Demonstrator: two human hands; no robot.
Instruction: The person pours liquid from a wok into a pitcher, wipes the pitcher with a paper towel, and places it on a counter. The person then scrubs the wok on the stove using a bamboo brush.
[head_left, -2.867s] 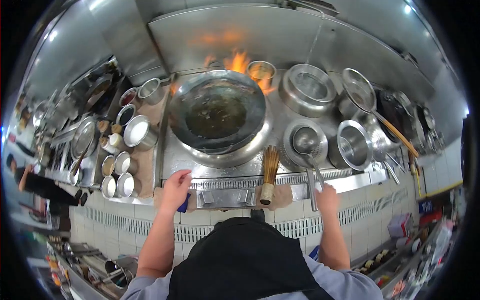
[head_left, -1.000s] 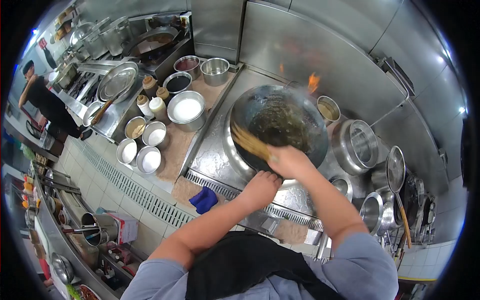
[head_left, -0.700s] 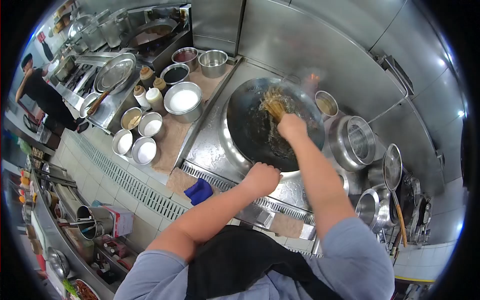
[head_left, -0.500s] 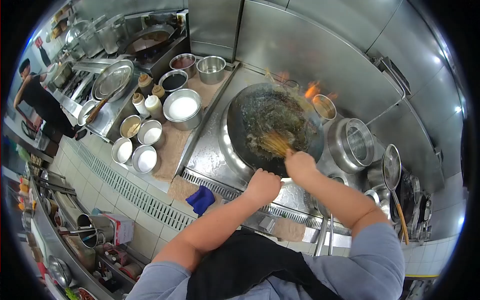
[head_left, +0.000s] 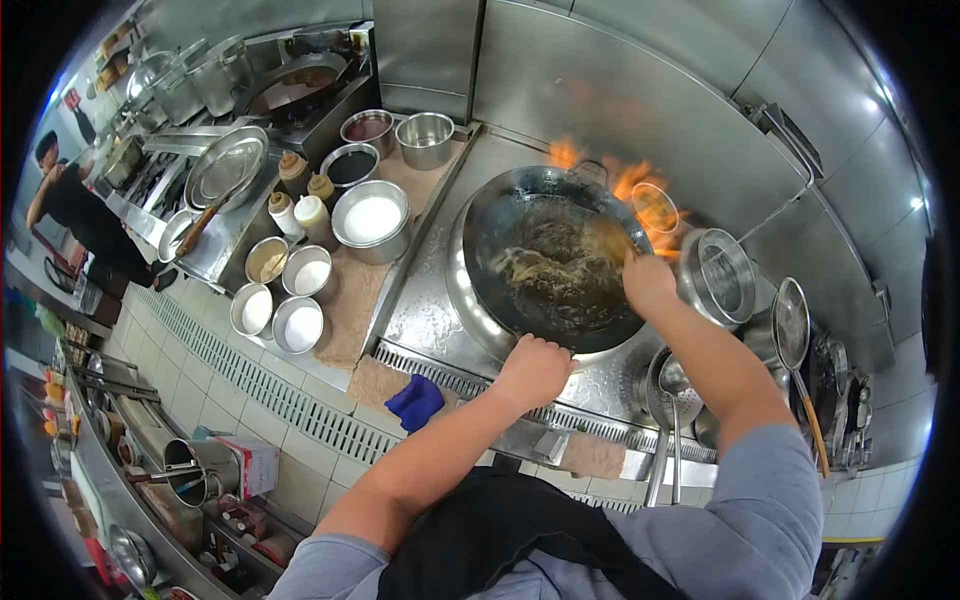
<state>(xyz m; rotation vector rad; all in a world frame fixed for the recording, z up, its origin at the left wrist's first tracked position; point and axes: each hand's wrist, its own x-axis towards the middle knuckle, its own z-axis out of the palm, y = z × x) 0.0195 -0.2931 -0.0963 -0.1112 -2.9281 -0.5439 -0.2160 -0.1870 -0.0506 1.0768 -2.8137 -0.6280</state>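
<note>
A large dark wok (head_left: 490,225) rests on the steel stove, with murky bubbling liquid (head_left: 550,275) inside. My left hand (head_left: 537,372) is closed at the wok's near rim; the part it grips is hidden under the fingers. On the wok's right side, my right hand (head_left: 650,283) is wrapped round a bamboo brush (head_left: 607,240), whose bristles touch the inner wall. Orange flames (head_left: 632,185) rise behind the wok's far right rim, around a small round strainer (head_left: 655,207).
Steel bowls (head_left: 370,222) and squeeze bottles (head_left: 312,220) stand left of the stove. A blue cloth (head_left: 415,402) lies at the front edge. Strainers (head_left: 792,325) and a ladle (head_left: 675,377) are at the right. Another person (head_left: 85,215) stands far left.
My right hand has moved the brush up and right across the wok. The wok appears tilted differently, its liquid gathered nearer the middle. Flames behind it are larger.
</note>
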